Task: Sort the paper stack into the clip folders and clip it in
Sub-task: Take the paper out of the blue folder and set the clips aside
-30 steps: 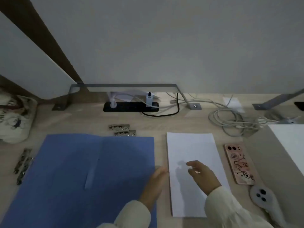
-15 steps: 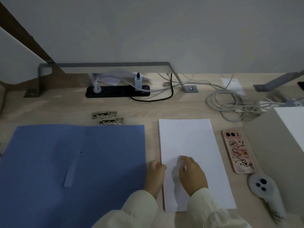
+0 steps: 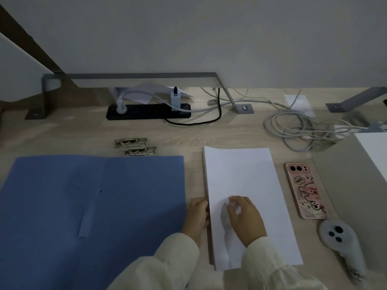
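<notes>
paper stack [image 3: 240, 176]: white sheets, lying flat on the desk [image 3: 83, 130], long side running away from the person; edges on the left side show several sheets.
right hand [image 3: 245, 218]: on top of the paper stack, near half; fingers curled, tips pinching up a small fold of the top sheet. Grasping the sheet.
left hand [image 3: 198, 216]: palm down on the desk, touching the left edge of the paper stack; fingers flat and relaxed. Whether it grips the edge: cannot tell, fingertips hidden against the stack.
sleeves: cream, loose, both wrists covered.
folder [image 3: 83, 206]: blue, open flat, just left of the paper stack; centre crease visible, a narrow pale strip lies along it near the person.
clips [image 3: 134, 146]: two metal clip bars, side by side, left of the paper stack's far corner, touching the far edge of the folder or just beyond it.
phone [image 3: 305, 190]: pink cartoon case, face down, just right of the paper stack, apart from it.
controller [image 3: 339, 237]: grey, right of the paper stack, nearer the person than the phone.
power strip [image 3: 148, 111]: black, far side beyond the paper stack, plugs in it.
cables [image 3: 297, 130]: loose white coil, beyond the phone.
</notes>
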Available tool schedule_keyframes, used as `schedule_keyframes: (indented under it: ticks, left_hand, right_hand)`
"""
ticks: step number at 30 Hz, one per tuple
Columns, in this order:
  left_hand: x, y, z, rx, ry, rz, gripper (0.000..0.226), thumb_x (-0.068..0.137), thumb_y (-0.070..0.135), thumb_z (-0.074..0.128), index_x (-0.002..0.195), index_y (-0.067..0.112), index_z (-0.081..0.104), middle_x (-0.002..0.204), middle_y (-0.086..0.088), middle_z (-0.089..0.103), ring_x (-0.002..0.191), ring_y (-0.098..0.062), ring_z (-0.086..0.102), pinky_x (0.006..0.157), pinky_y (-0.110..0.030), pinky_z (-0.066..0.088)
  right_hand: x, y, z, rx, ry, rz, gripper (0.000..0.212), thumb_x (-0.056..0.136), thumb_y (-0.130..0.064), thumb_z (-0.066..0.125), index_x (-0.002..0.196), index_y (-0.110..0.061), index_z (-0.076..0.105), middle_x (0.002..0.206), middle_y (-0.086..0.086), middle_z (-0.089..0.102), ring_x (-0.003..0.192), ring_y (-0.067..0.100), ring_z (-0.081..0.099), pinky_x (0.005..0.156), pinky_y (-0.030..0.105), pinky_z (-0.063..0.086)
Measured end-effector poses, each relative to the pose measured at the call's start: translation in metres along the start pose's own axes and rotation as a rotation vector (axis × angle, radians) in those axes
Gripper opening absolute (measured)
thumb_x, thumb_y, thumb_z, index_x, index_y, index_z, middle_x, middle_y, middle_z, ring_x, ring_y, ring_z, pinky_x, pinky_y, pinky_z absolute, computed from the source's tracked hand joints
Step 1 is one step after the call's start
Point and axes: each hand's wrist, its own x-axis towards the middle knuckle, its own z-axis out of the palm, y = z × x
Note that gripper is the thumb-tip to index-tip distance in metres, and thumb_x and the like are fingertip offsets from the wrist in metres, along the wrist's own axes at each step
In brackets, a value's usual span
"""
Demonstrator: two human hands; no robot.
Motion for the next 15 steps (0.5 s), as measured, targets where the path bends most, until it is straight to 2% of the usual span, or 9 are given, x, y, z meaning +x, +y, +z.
schedule_keyframes:
  ticks: [2,3,5,7,10,12,15]
  left_hand:
    - [-0.007,-0.007,0.002,-0.121,-0.006,0.037,0.027,0.092,0.017,0.040,0.093,0.008,0.066,0.091,-0.008,0.070,0.088,-0.023,0.065,0.074,-0.026,0.053]
    - [-0.009,-0.011,0.004,-0.140,-0.005,0.045,0.028,0.094,0.020,0.042,0.100,0.010,0.068,0.097,-0.009,0.072,0.094,-0.024,0.066,0.080,-0.030,0.055]
    - [-0.012,-0.016,0.012,-0.127,0.012,0.037,0.030,0.095,0.025,0.045,0.108,0.007,0.065,0.110,-0.019,0.067,0.104,-0.031,0.062,0.093,-0.039,0.051]
    - [-0.012,-0.017,0.020,-0.123,0.037,0.023,0.032,0.095,0.027,0.045,0.111,0.004,0.062,0.114,-0.024,0.063,0.108,-0.034,0.060,0.096,-0.041,0.047]
    - [-0.012,-0.020,0.025,-0.164,0.047,0.028,0.027,0.095,0.027,0.045,0.103,0.010,0.063,0.107,-0.016,0.066,0.096,-0.026,0.062,0.095,-0.038,0.048]
    - [-0.011,-0.022,0.026,-0.172,0.085,0.058,0.020,0.093,0.029,0.049,0.092,0.019,0.066,0.091,-0.005,0.068,0.086,-0.019,0.063,0.090,-0.037,0.051]
    - [-0.009,-0.023,0.023,-0.158,0.110,0.085,0.017,0.092,0.028,0.051,0.083,0.025,0.065,0.084,-0.002,0.068,0.083,-0.018,0.065,0.089,-0.038,0.053]
  right_hand:
    - [0.001,-0.002,-0.001,0.060,-0.008,0.027,0.031,0.087,-0.032,0.056,0.111,-0.012,0.058,0.116,0.004,0.057,0.104,0.020,0.053,0.088,0.021,0.038]
    - [0.002,-0.004,-0.002,0.085,-0.017,0.045,0.035,0.084,-0.036,0.058,0.110,-0.012,0.058,0.115,0.002,0.056,0.105,0.020,0.052,0.089,0.022,0.038]
    - [0.003,-0.007,-0.004,0.108,-0.039,0.080,0.045,0.080,-0.043,0.062,0.111,-0.012,0.057,0.112,0.001,0.053,0.107,0.020,0.051,0.092,0.025,0.039]
    - [0.003,-0.010,-0.005,0.118,-0.045,0.093,0.049,0.077,-0.046,0.063,0.112,-0.011,0.056,0.112,0.001,0.052,0.107,0.020,0.050,0.093,0.026,0.039]
    - [0.003,-0.010,-0.007,0.124,-0.060,0.086,0.048,0.078,-0.045,0.063,0.113,-0.012,0.055,0.113,0.001,0.051,0.107,0.019,0.049,0.090,0.024,0.037]
    - [0.003,-0.008,-0.008,0.128,-0.069,0.083,0.046,0.079,-0.043,0.063,0.112,-0.012,0.056,0.113,0.001,0.051,0.105,0.017,0.049,0.088,0.023,0.036]
    - [0.004,-0.006,-0.008,0.155,-0.058,0.077,0.040,0.079,-0.041,0.064,0.107,-0.013,0.059,0.113,0.002,0.054,0.102,0.016,0.049,0.084,0.022,0.034]
